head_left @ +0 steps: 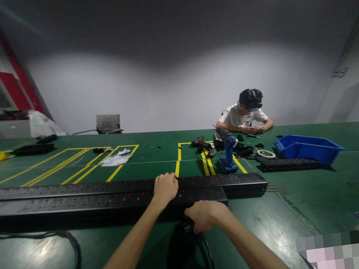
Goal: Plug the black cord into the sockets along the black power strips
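Cable (210,254) is trailing toward the table's (357,177) near edge from a black plug (187,226), which the right hand (206,214) is gripping with curled fingers, probably leaving its prongs exposed. The left hand (165,187) is bending over two power strips (122,199), apparently steadying them; whether its fingers are gripping, I cannot tell. Beyond, a blue drill (229,151) is standing upright; a co-worker (233,117) is leaning on the far edge. No writing is showing legibly
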A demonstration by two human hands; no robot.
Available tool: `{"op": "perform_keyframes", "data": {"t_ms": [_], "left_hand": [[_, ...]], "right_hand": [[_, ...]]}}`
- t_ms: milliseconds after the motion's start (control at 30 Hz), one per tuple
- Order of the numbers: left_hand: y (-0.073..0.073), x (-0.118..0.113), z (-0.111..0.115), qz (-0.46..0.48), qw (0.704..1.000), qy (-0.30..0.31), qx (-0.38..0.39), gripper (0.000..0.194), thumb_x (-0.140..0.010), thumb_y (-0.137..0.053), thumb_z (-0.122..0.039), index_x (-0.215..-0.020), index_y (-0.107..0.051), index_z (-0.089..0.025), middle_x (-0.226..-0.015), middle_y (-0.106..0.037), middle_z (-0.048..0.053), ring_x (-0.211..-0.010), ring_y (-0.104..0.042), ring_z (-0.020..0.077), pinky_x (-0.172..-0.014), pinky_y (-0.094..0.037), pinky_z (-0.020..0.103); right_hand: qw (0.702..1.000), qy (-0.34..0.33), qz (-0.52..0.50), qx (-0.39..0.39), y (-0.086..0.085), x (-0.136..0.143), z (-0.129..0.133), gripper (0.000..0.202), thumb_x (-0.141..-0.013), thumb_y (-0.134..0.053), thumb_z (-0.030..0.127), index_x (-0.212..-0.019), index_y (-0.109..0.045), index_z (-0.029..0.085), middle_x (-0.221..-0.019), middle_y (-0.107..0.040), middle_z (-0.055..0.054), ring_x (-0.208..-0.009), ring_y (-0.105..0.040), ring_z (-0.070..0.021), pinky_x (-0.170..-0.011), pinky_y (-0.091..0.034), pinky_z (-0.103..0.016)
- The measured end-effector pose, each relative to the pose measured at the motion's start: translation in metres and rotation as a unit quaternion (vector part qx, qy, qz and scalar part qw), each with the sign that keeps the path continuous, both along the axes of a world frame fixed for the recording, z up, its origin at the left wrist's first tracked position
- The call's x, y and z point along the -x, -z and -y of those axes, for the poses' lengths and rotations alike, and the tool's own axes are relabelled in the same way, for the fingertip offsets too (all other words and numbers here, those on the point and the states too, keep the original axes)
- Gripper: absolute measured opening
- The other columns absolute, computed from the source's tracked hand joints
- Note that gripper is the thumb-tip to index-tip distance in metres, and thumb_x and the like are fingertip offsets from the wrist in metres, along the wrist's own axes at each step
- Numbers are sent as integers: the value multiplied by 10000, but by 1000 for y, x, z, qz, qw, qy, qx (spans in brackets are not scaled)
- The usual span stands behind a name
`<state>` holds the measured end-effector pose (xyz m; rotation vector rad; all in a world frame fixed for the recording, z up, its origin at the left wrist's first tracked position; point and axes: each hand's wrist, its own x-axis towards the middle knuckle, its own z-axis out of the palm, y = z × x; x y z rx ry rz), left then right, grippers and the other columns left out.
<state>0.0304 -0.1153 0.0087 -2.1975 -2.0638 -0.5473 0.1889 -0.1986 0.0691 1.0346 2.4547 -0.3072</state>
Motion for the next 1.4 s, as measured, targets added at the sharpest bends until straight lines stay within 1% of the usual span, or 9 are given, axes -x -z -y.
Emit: {"op": "perform_keyframes", "data": {"t_ms": [100, 233, 433, 767, 900, 1000, 1167, 1267, 1400], "left_hand": [[0, 1, 0, 3, 1000, 6, -4, 338, -901, -368, -277, -1038, -671, -218, -999, -679, 86, -1002, -591, 240, -952, -374, 384], [0, 1, 1, 2, 1000, 5, -4, 331, -899, -379, -277, -1048, -670, -223, -1012, -677, 85, -1006, -587, 243, -953, -371, 385], [-2, 0, 3, 7, 1000, -4, 2, 330, -899, -384, -268, -1061, -666, -213, -1035, -672, 94, -1036, -575, 244, -957, -366, 379], [-5, 0, 4, 6, 1000, -10, 1, 320, -903, -373, -279, -989, -669, -192, -987, -674, 105, -999, -586, 239, -917, -380, 385], [-8, 1, 7, 5, 1000, -1, 8, 311, -903, -384, -294, -1000, -664, -201, -991, -669, 99, -991, -585, 240, -905, -388, 370], [-8, 2, 8, 7, 1000, 10, 3, 314, -906, -376, -281, -1009, -662, -204, -993, -668, 98, -994, -583, 238, -909, -385, 362], [-3, 2, 3, 18, 1000, 7, 3, 359, -922, -329, -274, -1030, -662, -198, -1000, -669, 98, -1005, -578, 248, -940, -364, 396], [-1, 4, 0, 23, 1000, 18, 6, 360, -924, -328, -282, -1044, -659, -208, -991, -667, 92, -999, -576, 243, -947, -357, 400], [4, 5, -3, 16, 1000, 20, -5, 336, -922, -346, -273, -1051, -651, -216, -1000, -656, 88, -993, -568, 238, -940, -353, 391]], "right_hand": [[999, -35, -21, 17, -3, -5, -5, 500, -695, -661, 310, -1163, -621, 138, -1011, -689, -146, -868, -668, -286, -594, -475, -298], [984, -24, -156, 86, -14, -20, -14, 521, -673, -731, 343, -1156, -610, 189, -953, -681, -49, -816, -640, -188, -619, -446, -239], [904, 35, -377, 199, -32, -39, -24, 541, -665, -768, 349, -1126, -543, 180, -870, -625, 7, -769, -587, -125, -643, -426, -210], [848, 52, -467, 243, -38, -40, -21, 420, -757, -695, 334, -1115, -550, 167, -895, -597, -11, -774, -558, -122, -680, -426, -229], [822, 64, -528, 203, -43, -36, -21, 371, -834, -604, 388, -1119, -552, 157, -816, -560, -4, -741, -517, -119, -680, -414, -237], [782, 87, -598, 153, -47, -33, -22, 354, -868, -540, 425, -1119, -542, 175, -781, -505, 12, -701, -476, -111, -628, -387, -220], [720, 141, -680, 10, -49, -30, -34, 323, -866, -502, 380, -1127, -506, 190, -685, -419, 44, -588, -389, -97, -520, -281, -206], [743, 177, -640, -82, -45, -28, -48, 326, -821, -524, 344, -1100, -522, 176, -623, -418, 59, -547, -380, -100, -517, -269, -214], [828, 198, -499, -163, -32, -19, -71, 205, -762, -538, 301, -889, -615, 158, -599, -524, 24, -553, -452, -112, -536, -287, -227]]}}
